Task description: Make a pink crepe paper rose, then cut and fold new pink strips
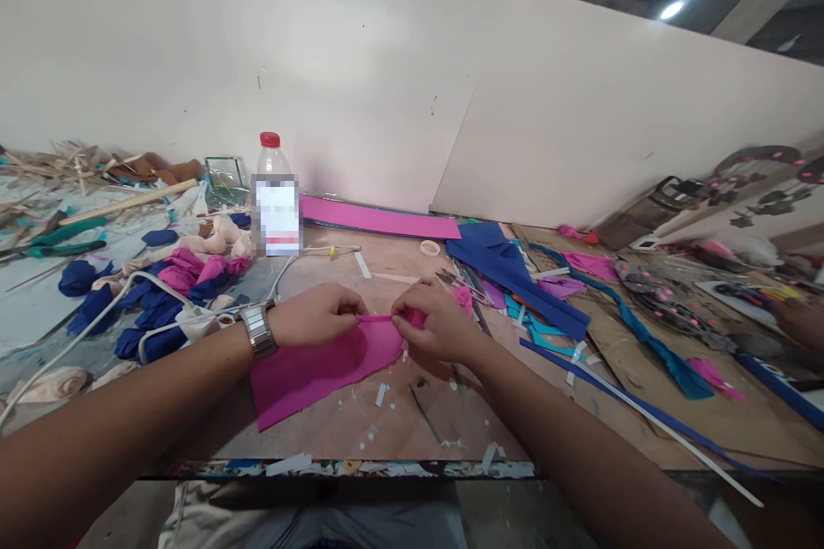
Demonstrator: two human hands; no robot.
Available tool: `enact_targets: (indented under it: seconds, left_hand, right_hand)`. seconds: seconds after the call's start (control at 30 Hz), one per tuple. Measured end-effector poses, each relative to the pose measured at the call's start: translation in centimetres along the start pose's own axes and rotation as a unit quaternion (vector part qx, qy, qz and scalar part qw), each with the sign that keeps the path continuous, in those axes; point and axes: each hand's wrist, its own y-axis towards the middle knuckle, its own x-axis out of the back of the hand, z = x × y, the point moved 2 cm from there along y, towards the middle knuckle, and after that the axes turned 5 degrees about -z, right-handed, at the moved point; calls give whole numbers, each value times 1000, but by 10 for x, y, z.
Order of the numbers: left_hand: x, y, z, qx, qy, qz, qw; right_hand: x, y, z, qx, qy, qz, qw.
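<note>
1. The pink strip (302, 377) lies on the desk (412, 437) directly in front of the person, partly under the left wrist. Its long axis runs aslant, from a broad end near the front edge on the left up toward the right hand.
2. The left hand (318, 315) is curled, thumb and fingers pinching the strip's far edge. Most of the flat pink lies below this hand, toward the person, so it is the nearer one to the broad end.
3. The right hand (438, 322) grips the strip's right end between thumb and fingers; a little pink shows inside the grasp.
4. Between the two hands, which are near each other but apart, runs a narrow fold (377, 318), roughly crosswise to the person. That short span is the key relation: one hand at each end of it.
5. A ring (429, 249) lies beyond the right hand; a bottle (274, 161) stands beyond the left.
</note>
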Motion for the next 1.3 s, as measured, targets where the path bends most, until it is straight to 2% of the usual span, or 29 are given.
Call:
enact_targets:
  seconds: [0.17, 0.33, 0.6, 1.3]
  left_hand:
    - [1, 2, 2, 27, 78, -56, 995]
    - [2, 2, 1, 23, 140, -92, 986]
    - [2, 1, 2, 31, 141, -118, 982]
    - [2, -1, -2, 29, 154, -108, 982]
  right_hand:
    - [0, 2, -5, -11, -13, -6, 1000]
    - [-2, 1, -9, -24, -25, -8, 999]
    - [-2, 2, -10, -31, -29, -11, 999]
    - [-1, 3, -12, -48, -34, -33, 998]
